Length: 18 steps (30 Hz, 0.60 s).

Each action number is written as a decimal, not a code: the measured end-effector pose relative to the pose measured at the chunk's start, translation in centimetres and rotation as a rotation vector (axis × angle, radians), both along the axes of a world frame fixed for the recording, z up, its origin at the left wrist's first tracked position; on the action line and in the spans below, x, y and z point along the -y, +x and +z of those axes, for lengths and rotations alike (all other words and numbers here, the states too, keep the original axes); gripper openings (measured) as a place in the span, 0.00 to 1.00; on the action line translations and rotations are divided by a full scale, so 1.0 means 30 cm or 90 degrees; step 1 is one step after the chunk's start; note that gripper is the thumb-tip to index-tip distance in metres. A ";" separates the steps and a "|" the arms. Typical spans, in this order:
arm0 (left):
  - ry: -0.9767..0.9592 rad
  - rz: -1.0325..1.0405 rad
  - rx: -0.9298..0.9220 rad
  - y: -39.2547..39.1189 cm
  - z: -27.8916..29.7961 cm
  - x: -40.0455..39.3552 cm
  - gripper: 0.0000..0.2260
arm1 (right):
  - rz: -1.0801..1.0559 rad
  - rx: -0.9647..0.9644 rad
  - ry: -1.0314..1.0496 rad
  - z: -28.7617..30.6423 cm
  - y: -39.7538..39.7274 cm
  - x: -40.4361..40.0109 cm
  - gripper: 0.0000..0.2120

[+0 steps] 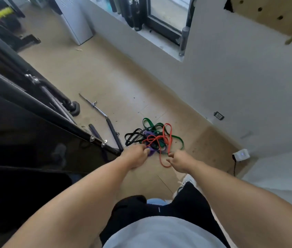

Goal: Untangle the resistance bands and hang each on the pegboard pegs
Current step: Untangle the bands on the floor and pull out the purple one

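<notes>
A tangled heap of resistance bands lies on the tan floor: a green band (148, 121), a black band (132, 135), a purple band (149, 134) and a thin red band (166, 133) woven through them. My left hand (135, 158) reaches down to the heap's near left edge, its fingers closed on the purple band where the red crosses it. Closed around the near loop of the red band is my right hand (180, 161). The wooden pegboard (274, 13) hangs on the wall at the upper right, with dark holes showing.
A black gym machine frame (34, 104) fills the left side. A metal bar (95, 108) and black handles (114, 133) lie on the floor left of the heap. A white device with a cable (240, 154) sits by the wall on the right, near a wall socket (219, 115).
</notes>
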<state>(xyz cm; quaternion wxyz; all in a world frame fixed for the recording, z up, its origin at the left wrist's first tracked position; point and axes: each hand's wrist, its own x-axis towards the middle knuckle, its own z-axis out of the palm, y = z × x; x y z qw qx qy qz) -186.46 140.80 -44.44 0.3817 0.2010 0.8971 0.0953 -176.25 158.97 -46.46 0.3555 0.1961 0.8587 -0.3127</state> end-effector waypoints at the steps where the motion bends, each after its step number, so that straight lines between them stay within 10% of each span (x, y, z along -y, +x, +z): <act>1: 0.014 0.033 0.006 -0.013 -0.007 -0.043 0.21 | 0.005 -0.006 0.000 -0.003 -0.037 -0.047 0.19; 9: 0.063 0.131 0.074 -0.115 -0.114 -0.287 0.14 | 0.018 -0.001 -0.032 -0.131 -0.244 -0.235 0.15; 18: 0.061 0.219 0.098 -0.343 -0.732 -0.271 0.15 | -0.125 -0.012 -0.053 -0.744 -0.533 -0.252 0.15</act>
